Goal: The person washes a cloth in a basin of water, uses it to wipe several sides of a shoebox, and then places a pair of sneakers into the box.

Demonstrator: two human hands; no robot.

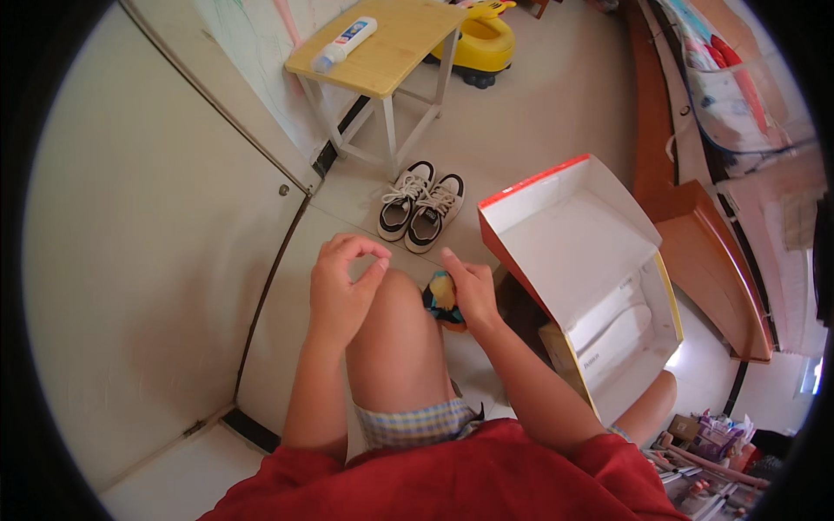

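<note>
Tiled floor (556, 113): sneakers (437, 208), open box (578, 226). Multicoloured item (442, 295) beside knee (395, 308), at right hand (475, 295); fingers' grip unclear. Left hand (337, 282) curled, fingertips nearly together, contact unclear. Likely handling step; next calls for steady grip.

Smooth cardboard box (573, 227), wooden stool top (413, 48), glossy plastic potty (482, 62), woven cloth shorts (408, 424)

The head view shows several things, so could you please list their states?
Left hand: fingers curled, apparently empty
Right hand: thumb extended, grip unclear
Shoebox: open, lid tilted up
Sneakers: upright, side by side, laced
White bottle: lying on its side
Wooden-topped stool: upright, bearing the bottle
Yellow potty-like seat: upright
</note>
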